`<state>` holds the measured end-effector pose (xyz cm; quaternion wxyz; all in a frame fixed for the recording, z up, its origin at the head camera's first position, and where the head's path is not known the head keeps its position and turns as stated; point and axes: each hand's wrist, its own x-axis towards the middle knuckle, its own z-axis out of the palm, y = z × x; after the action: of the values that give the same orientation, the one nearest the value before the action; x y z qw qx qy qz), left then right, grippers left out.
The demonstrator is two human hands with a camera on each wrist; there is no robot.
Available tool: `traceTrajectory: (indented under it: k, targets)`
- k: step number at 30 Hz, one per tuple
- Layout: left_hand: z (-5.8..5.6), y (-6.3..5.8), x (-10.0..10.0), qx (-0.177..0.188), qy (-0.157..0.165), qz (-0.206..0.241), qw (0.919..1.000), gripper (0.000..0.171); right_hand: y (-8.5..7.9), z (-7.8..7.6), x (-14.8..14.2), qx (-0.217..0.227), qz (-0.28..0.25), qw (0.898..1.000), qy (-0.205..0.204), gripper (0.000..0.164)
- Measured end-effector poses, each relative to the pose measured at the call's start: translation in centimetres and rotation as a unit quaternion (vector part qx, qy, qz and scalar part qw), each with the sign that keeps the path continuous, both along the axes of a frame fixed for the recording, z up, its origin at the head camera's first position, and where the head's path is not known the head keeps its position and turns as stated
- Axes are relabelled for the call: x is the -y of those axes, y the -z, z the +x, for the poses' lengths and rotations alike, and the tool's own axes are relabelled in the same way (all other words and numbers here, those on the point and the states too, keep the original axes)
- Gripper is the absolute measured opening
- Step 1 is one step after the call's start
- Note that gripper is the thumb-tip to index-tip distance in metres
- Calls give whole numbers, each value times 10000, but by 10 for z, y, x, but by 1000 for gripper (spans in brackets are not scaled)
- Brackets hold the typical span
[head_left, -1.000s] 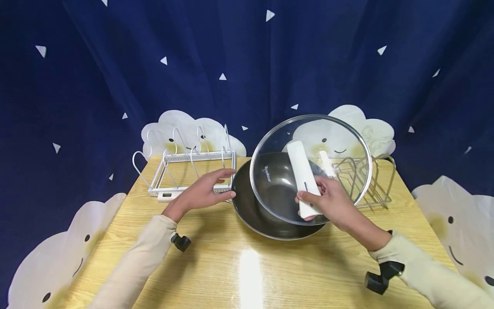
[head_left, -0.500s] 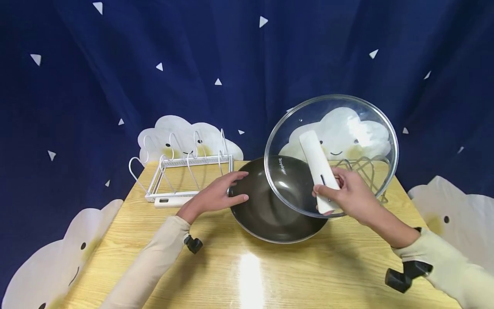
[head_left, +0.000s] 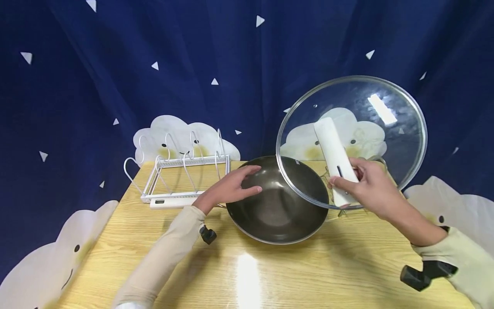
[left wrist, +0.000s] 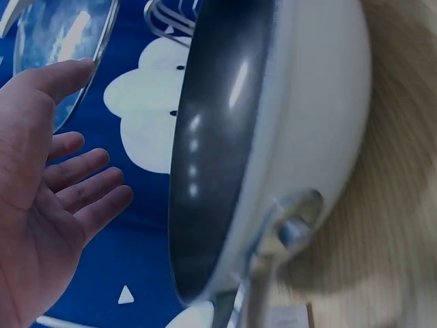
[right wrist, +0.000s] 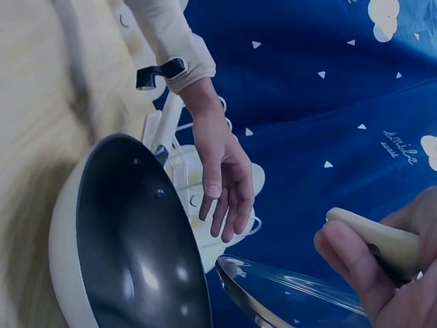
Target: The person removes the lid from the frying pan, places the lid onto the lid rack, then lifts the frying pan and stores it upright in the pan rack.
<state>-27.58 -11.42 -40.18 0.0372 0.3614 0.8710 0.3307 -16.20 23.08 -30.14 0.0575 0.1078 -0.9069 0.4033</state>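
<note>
A dark-lined wok (head_left: 275, 214) with a cream outside (left wrist: 321, 102) stands on the wooden table, its white handle (head_left: 171, 202) pointing left. My left hand (head_left: 231, 188) hovers over the wok's left edge with fingers apart, holding nothing; the left wrist view shows it clear of the rim. My right hand (head_left: 370, 189) grips the white upright handle (head_left: 335, 159) of a round glass lid (head_left: 390, 141). The lid is raised and tilted, right of the wok and overlapping its right edge in the head view. In the right wrist view, thumb and fingers (right wrist: 358, 263) close round that handle.
A white wire rack (head_left: 185, 195) with upright loops stands at the back left, behind the wok's handle. Another wire rack (head_left: 341, 212) at the back right is mostly covered by the lid and right hand. A dark blue curtain (head_left: 185, 51) hangs behind the table.
My right hand has carried the lid up and to the right, off the area over the wok. My left hand has shifted right, further over the wok's left side.
</note>
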Motion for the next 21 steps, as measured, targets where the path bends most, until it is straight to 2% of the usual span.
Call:
traceTrajectory:
  k: [8, 15, 21]
  targets:
    - [-17, -9, -30, -509, 205, -285, 9981, 66, -9, 2, -12, -186, 394, 9987, 282, 42]
    - [-26, -13, -57, -376, 458, -395, 9975, 64, -13, 5, -23, -180, 547, 9974, 433, 46]
    - [-36, -17, -79, -305, 607, -299, 9972, 62, -18, 10, -32, -178, 669, 9957, 614, 47]
